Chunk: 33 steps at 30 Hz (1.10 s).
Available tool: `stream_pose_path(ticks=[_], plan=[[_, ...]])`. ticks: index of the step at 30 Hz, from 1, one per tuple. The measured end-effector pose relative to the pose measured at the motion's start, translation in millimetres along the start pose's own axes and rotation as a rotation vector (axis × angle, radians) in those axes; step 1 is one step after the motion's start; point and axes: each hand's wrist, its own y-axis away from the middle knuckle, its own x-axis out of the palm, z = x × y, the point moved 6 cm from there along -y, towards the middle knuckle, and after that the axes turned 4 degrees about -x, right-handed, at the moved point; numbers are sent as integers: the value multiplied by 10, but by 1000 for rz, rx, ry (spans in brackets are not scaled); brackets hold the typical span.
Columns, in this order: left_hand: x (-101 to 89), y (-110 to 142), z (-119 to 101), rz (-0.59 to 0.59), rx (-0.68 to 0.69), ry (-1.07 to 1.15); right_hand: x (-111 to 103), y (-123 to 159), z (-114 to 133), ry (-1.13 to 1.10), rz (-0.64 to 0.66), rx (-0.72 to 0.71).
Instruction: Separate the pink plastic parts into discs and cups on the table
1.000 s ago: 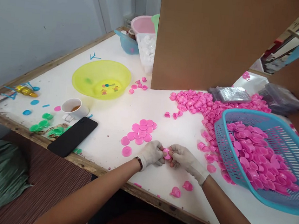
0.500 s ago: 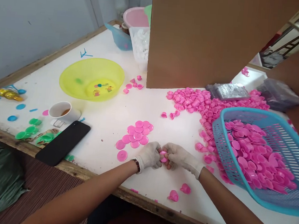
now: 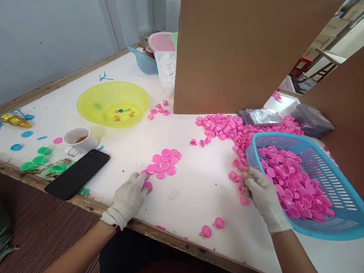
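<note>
My left hand [image 3: 129, 198], in a white glove, is at the near edge of a cluster of round pink toy saucers [image 3: 164, 165]. Its thumb and fingers are closed at a single pink saucer [image 3: 147, 187] lying nearest me. On the right, my gloved right hand [image 3: 261, 195] reaches to the near edge of a heap of small pink toy cups [image 3: 224, 125], its fingertips pinched around a cup there, partly hidden. Beside that hand stands a blue plastic basket [image 3: 353, 194] with many pink cup-and-saucer pieces [image 3: 293, 181]. Two pink pieces [image 3: 212, 226] lie near the front edge.
A brown cardboard sheet [image 3: 235, 51] rises behind the heap. Clear-wrapped packs [image 3: 261, 117] lie by it. To the left are a yellow basin [image 3: 112, 104], a white cup [image 3: 81, 139] with brown liquid, a black phone [image 3: 78, 173] and green discs [image 3: 40, 159]. A wooden edge [image 3: 172, 239] borders the table.
My hands have parted from the pink piece they held together at the middle. The left has moved left to the saucers, the right rightward to the cups. The view has shifted slightly.
</note>
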Motion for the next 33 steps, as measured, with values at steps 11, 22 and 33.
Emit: stream_pose_path(ticks=[11,22,33], plan=[[177,42,-53,92,-40,617,655,-251,-47,659,252,-141],[402,160,-871,476,-114,1350,1059,215,-71,323,390,-245],[216,-98,-1328,221,197,1032,998,174,20,-222,395,171]])
